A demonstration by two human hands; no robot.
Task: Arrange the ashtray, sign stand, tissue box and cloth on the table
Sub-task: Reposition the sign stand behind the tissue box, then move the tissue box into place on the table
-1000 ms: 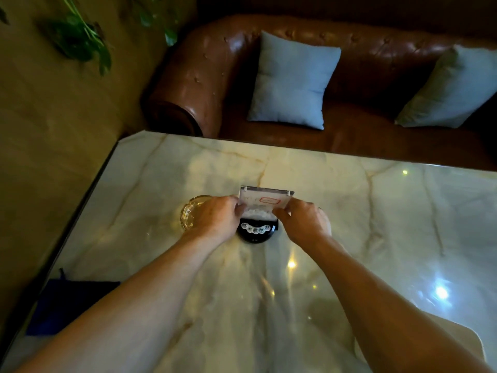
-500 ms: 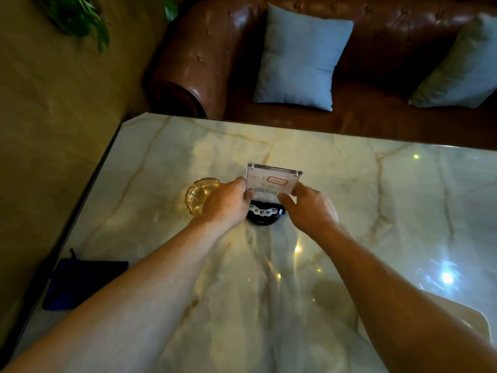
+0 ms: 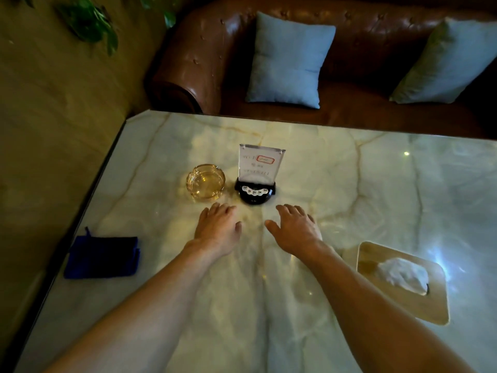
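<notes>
Amber glass ashtray (image 3: 205, 181) and clear acrylic sign stand (image 3: 256, 175) on its black base stand side by side mid-tabletop (image 3: 376, 184), seemingly placed. Our left hand (image 3: 217, 227) and right hand (image 3: 295, 230) hover open, each grip empty. We judge the blue folded cloth (image 3: 102, 257) and wooden tissue box (image 3: 403, 281) remain.

Blurred, unreadable print and a red-framed mark on the sign stand (image 3: 258, 165).
</notes>
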